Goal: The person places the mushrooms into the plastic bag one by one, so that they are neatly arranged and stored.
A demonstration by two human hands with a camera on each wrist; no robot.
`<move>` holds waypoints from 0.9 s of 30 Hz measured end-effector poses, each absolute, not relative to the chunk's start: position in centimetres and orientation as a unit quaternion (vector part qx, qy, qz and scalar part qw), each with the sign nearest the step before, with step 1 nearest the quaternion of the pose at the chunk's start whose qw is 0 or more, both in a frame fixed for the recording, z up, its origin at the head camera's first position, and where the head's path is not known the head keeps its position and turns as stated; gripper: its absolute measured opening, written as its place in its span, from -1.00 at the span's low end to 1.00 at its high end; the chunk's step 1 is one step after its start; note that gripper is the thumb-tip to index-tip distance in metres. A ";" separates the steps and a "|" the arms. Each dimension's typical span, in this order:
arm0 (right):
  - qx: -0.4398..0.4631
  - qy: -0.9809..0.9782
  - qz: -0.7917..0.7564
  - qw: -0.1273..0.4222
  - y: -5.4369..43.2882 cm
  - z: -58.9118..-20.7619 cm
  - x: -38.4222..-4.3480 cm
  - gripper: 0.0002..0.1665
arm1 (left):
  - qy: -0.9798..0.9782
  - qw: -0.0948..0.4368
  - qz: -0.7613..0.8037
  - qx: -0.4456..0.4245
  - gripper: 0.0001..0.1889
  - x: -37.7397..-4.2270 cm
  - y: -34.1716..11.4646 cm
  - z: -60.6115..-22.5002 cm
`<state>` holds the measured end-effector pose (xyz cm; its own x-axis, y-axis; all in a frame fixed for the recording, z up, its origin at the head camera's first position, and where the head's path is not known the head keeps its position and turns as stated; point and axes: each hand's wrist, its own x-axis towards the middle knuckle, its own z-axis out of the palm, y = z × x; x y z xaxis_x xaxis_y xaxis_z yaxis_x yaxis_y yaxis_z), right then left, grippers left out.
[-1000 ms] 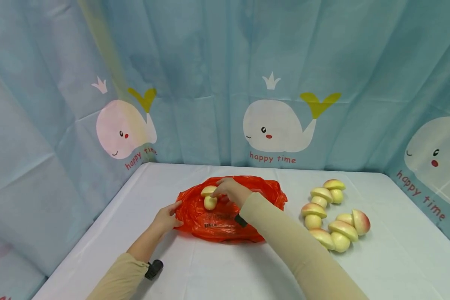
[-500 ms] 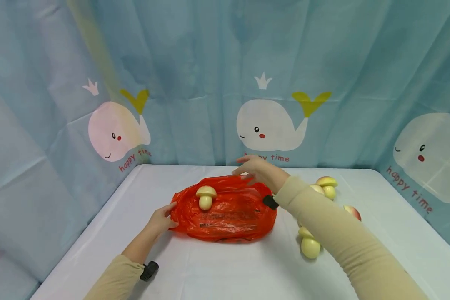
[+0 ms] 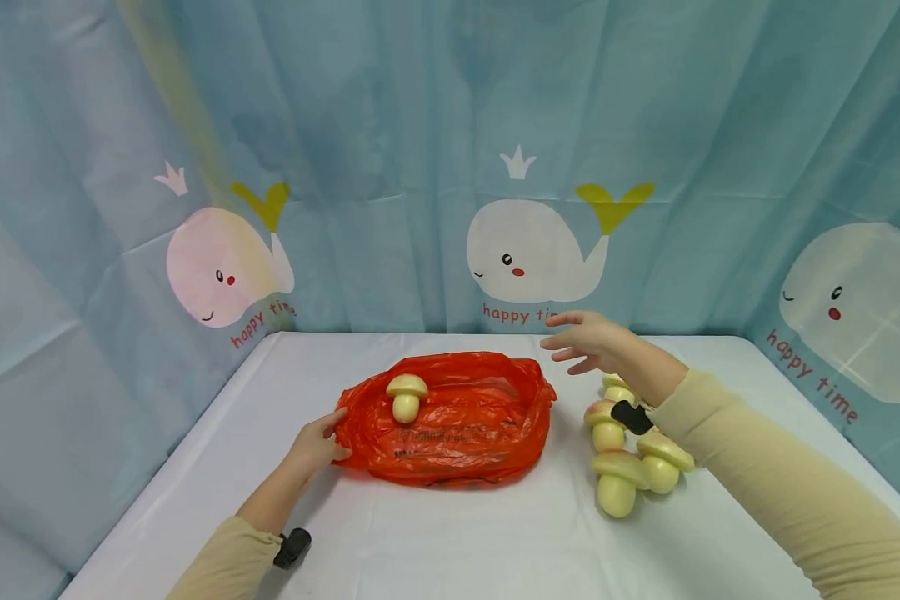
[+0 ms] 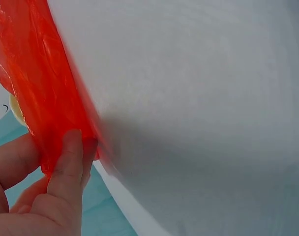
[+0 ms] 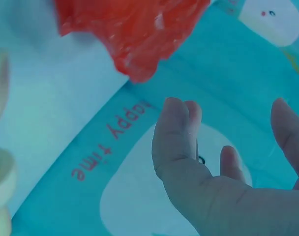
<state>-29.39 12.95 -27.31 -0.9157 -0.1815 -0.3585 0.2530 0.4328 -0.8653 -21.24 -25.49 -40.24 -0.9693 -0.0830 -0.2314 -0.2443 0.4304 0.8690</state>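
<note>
A red plastic bag (image 3: 450,450) lies spread open on the white table, with one cream toy mushroom (image 3: 407,397) inside toward its left. My left hand (image 3: 313,447) holds the bag's left edge, and the left wrist view shows the red film pinched between thumb and fingers (image 4: 66,169). To the right of the bag, my right hand (image 3: 592,340) hovers in the air with fingers spread and nothing in them. Below it stand several more toy mushrooms (image 3: 617,492) with reddish-tinged caps, partly hidden by the right forearm.
The white tablecloth (image 3: 420,542) covers the table up to its back edge. Behind it hangs a blue curtain (image 3: 390,267) printed with white whales. Each wrist carries a small black camera, the left one (image 3: 292,548) close to the table.
My right hand has let go of the mushroom in the bag, risen and swung right, over toward the grouped mushrooms. The left hand still holds the bag's edge. The head view has shifted slightly.
</note>
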 end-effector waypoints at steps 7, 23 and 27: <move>-0.005 0.830 -0.518 0.206 16.4 -27.0 -28.2 -0.23 | 0.842 0.074 0.526 -0.092 -0.26 -21.1 -25.6 -40.4; 0.004 0.843 -0.509 0.174 24.3 -27.9 -26.4 -0.15 | 0.839 0.069 0.534 -0.082 -0.24 -21.0 -25.6 -40.3; 0.007 0.849 -0.505 0.156 25.8 -28.2 -26.0 -0.12 | 0.839 0.070 0.533 -0.078 -0.25 -21.0 -25.6 -40.2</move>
<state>-25.95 25.76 -28.24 -0.9514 -0.1454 -0.2716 0.1692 0.4901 -0.8551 -21.03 -25.57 -40.22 -0.9780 -0.0568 -0.2007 -0.2058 0.4192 0.8843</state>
